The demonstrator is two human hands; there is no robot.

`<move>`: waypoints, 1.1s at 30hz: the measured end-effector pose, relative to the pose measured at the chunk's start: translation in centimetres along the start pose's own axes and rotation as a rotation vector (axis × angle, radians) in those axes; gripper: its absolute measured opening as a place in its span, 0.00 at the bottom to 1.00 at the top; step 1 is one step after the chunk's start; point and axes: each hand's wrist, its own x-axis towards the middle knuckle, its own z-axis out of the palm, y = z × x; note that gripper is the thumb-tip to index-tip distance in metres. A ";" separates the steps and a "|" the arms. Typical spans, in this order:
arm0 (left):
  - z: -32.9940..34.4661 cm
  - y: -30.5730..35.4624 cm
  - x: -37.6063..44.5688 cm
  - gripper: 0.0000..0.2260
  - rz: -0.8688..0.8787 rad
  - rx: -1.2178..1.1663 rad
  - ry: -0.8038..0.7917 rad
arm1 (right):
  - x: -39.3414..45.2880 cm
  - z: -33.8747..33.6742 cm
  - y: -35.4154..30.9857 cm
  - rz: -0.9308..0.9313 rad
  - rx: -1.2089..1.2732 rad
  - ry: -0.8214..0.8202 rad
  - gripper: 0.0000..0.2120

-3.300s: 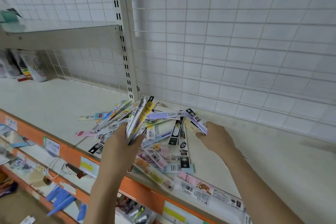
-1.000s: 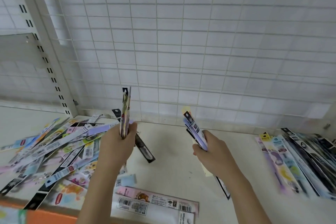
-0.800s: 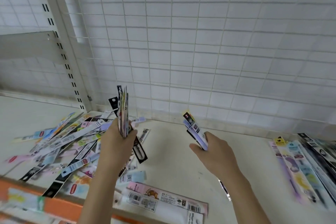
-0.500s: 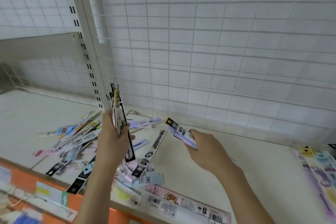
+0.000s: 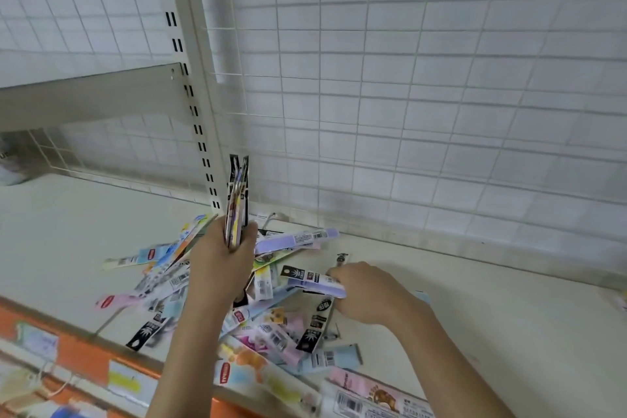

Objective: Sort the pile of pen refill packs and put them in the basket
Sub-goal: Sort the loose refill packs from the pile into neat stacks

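Observation:
A loose pile of pen refill packs (image 5: 271, 326) lies spread on the cream shelf (image 5: 492, 332), long flat strips in black, lilac, pink and pale blue. My left hand (image 5: 220, 261) grips an upright bundle of packs (image 5: 237, 197) above the pile's back part. My right hand (image 5: 366, 292) is low over the pile's right side and holds a few packs (image 5: 312, 278), lilac and black, pointing left. No basket is in view.
A white wire grid wall (image 5: 424, 95) backs the shelf, with a slotted upright post (image 5: 183, 78) left of centre. The shelf's orange front edge (image 5: 78, 356) carries price labels. A wider pink pack (image 5: 373, 394) lies at the front edge.
The view has swung back left from the sorted rows to the pile. My right hand has come down onto the pile with its packs. My left hand keeps its bundle upright.

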 end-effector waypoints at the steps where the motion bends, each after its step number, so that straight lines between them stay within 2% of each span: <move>1: 0.0 -0.1 0.3 0.13 0.004 0.003 -0.007 | 0.2 -0.1 0.1 0.003 -0.015 0.022 0.07; 4: 0.1 -0.2 1.0 0.14 0.022 0.005 -0.031 | 0.7 -0.2 0.8 0.011 -0.048 0.092 0.04; 11: 0.5 -0.8 2.2 0.13 0.055 -0.032 -0.116 | 0.4 0.2 2.2 0.113 -0.084 0.240 0.10; 13: 0.8 -1.0 2.3 0.13 0.066 -0.058 -0.145 | -0.3 0.3 2.8 0.151 -0.064 0.348 0.12; 17: 2.0 -0.6 1.9 0.11 0.120 -0.110 -0.182 | -2.3 0.0 3.9 0.162 -0.121 0.738 0.12; 19: 2.9 0.3 0.9 0.13 0.137 -0.136 -0.188 | -3.9 -1.1 4.7 0.212 0.031 0.850 0.14; 24: 5.5 3.5 -3.4 0.13 0.216 -0.281 -0.261 | -8.4 -2.9 7.8 0.274 0.366 1.096 0.10; 30: 11.2 7.2 -10.6 0.10 0.286 -0.366 -0.301 | -14.3 -3.1 13.1 0.369 0.632 1.173 0.07; 33: 14.4 8.0 -13.8 0.07 0.264 -0.370 -0.311 | -16.4 -1.8 15.6 0.401 0.802 1.123 0.07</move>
